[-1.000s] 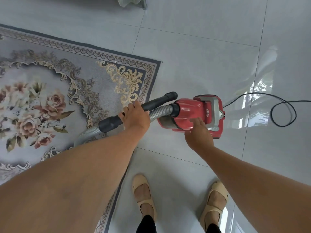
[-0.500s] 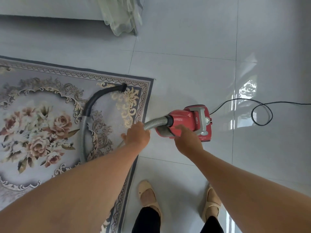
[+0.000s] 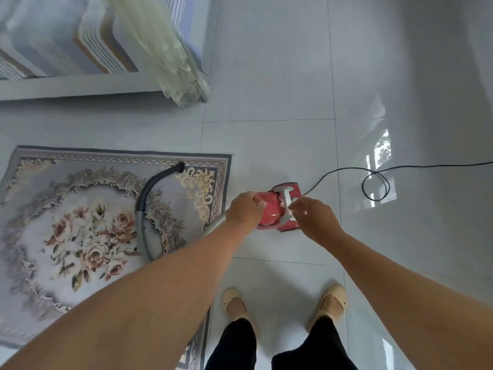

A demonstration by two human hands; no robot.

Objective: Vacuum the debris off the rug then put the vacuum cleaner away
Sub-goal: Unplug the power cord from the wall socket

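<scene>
Left hand fingers clamped on vacuum cleaner nose; right hand fingertips at grey handle, grip unclear. Hose trails left of left fingers over rug; cord loops beyond right fingers. Risk: lift drags hose, rucks rug; cord snags.

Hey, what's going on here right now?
A person stands on the tile floor over a red vacuum cleaner. The left hand curls round the hose where it joins the body; the right hand grips the grey handle. The rest of the hose lies curved on the rug, and the power cord trails right.
</scene>
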